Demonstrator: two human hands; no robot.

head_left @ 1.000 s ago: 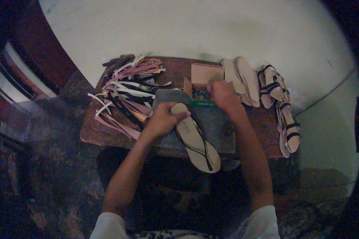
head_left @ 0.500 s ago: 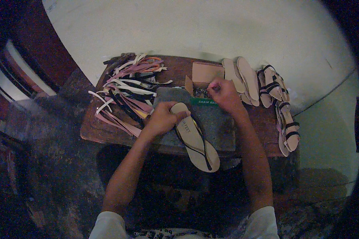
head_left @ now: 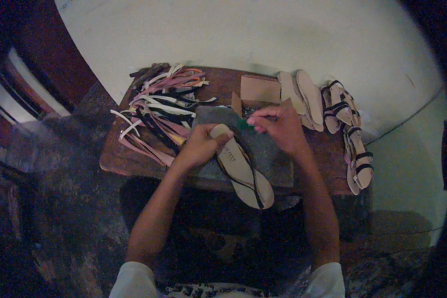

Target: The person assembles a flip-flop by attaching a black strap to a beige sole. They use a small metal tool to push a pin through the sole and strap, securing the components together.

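Observation:
My left hand (head_left: 204, 145) grips the heel end of a flat thong sandal (head_left: 238, 174), thumb on top of the beige insole. Thin dark straps run along the sandal and meet near its toe, which points toward me and to the right. My right hand (head_left: 278, 126) is pinched at the front of an open cardboard box (head_left: 260, 89). Whatever lies between its fingertips is too small to make out. Small dark metallic bits (head_left: 248, 112) show inside the box. Beneath both hands lies a dark grey slab (head_left: 268, 154).
A heap of white, pink and black straps (head_left: 159, 109) covers the left of the wooden table (head_left: 111, 160). Beige soles (head_left: 309, 97) lie right of the box. Finished-looking strapped sandals (head_left: 340, 107) line the right edge, with another pair (head_left: 360, 161) nearer me.
My right hand has drawn back out of the box toward me, fingers pinched. The sandal in my left hand has shifted slightly up and away from me.

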